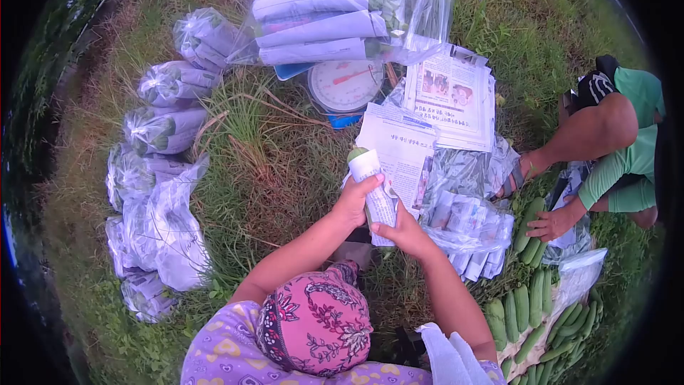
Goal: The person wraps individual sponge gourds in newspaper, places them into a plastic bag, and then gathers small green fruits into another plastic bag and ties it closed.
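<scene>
In the middle of the view a green cucumber is rolled in newsprint, its green end bare at the top. My left hand grips the roll from the left side, thumb across the paper. On the lower right, my right hand holds the same roll near its bottom end. Just behind it lies a loose newspaper sheet, with a stack of newspaper further back. Beside the sheets stands a dial scale, bearing a large clear bag of paper-wrapped pieces.
Several filled clear bags line the grass at left. Another bag of wrapped pieces lies right of my hands. At right, a person in green sleeves reaches to cucumbers; more cucumbers lie at lower right.
</scene>
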